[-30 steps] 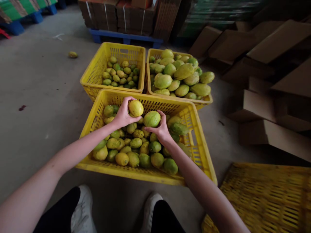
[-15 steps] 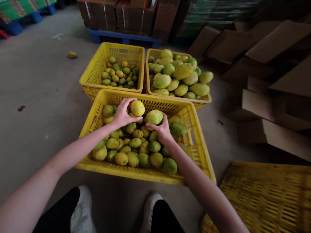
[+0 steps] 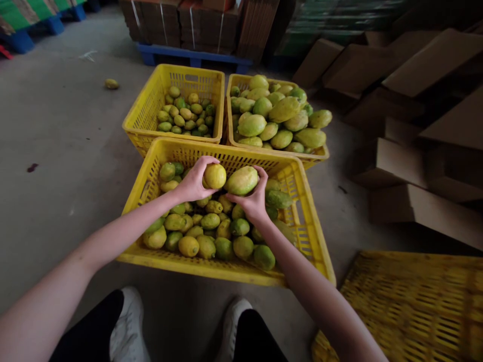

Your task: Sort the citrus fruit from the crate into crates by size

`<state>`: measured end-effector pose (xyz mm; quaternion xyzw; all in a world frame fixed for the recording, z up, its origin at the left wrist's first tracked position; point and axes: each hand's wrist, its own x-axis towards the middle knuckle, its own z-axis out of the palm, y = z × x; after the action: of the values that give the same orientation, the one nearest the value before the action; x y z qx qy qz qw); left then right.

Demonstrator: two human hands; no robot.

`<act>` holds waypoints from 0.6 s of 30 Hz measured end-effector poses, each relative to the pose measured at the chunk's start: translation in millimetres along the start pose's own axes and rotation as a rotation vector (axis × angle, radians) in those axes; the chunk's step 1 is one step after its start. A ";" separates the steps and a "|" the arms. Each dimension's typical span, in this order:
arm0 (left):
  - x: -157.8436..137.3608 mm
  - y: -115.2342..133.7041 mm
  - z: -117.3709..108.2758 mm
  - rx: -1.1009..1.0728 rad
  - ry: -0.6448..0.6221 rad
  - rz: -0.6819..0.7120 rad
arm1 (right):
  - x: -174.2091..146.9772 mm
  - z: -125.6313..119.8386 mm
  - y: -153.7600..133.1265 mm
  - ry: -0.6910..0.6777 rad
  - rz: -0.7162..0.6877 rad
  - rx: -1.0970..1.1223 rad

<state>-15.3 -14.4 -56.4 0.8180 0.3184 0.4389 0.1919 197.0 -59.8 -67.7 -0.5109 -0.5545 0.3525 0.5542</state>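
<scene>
Left hand [image 3: 194,182] grips a yellow fruit [image 3: 215,176] and right hand [image 3: 255,200] a green fruit [image 3: 242,181], fingers curled round both, above the near crate [image 3: 211,269], where many remain, the far-left crate [image 3: 141,111] part-filled, the far-right crate [image 3: 316,158] heaped.

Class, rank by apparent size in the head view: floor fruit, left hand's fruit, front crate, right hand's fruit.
Largest to smallest:
Front crate
Green fruit in right hand
Yellow fruit in left hand
Floor fruit, farther away
</scene>
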 end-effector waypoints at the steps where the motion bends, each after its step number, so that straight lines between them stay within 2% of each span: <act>1: -0.6 1.3 -0.5 0.013 -0.019 0.036 | -0.4 0.1 -1.4 -0.002 -0.021 -0.020; 4: -2.4 3.5 -1.5 0.047 -0.057 0.101 | -2.1 1.7 -4.4 -0.019 -0.068 -0.070; 8: -4.5 3.2 -0.7 0.053 -0.016 0.145 | -3.7 3.8 -8.0 -0.012 -0.154 -0.094; 12: -6.4 5.0 -0.6 0.043 0.002 0.174 | -4.1 2.3 -10.6 -0.070 -0.089 -0.080; 18: -6.4 11.8 -1.1 0.021 -0.063 0.066 | -5.4 1.9 -2.5 -0.101 -0.077 -0.078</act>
<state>-14.7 -27.3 -52.5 0.8436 0.2894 0.4155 0.1787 194.0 -65.2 -66.9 -0.4920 -0.6144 0.3344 0.5184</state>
